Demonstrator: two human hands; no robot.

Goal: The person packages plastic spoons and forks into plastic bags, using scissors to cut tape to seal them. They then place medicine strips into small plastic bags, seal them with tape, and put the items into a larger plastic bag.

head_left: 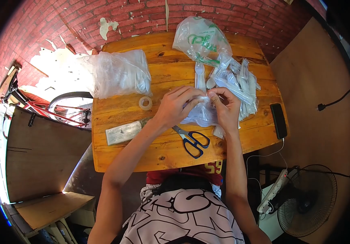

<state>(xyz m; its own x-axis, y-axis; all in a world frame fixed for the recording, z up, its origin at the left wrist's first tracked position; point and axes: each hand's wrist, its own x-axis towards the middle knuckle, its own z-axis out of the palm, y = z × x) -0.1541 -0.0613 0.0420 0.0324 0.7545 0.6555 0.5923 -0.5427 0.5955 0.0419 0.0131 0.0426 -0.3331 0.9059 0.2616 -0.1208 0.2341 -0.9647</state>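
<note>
My left hand [176, 106] and my right hand [228, 109] meet over the middle of the wooden table [162, 152]. Both pinch the gathered top of a clear plastic bag [202, 115] between thumb and fingers. What the bag contains is hard to make out. Just beyond my fingertips lies a clear plastic spoon [200, 71]. To the right of my right hand is a pile of plastic-wrapped cutlery [246, 87], with fork tines showing at its top. Blue-handled scissors [194, 143] rest below my left hand, their blades partly hidden by it.
At the back stands a plastic bag with green lettering [201, 38]. A large clear pack [120, 75] sits back left, near a tape roll [145, 103] and a silvery box [123, 132]. A phone [278, 120] on a white cable lies right. A fan [307, 201] stands below right.
</note>
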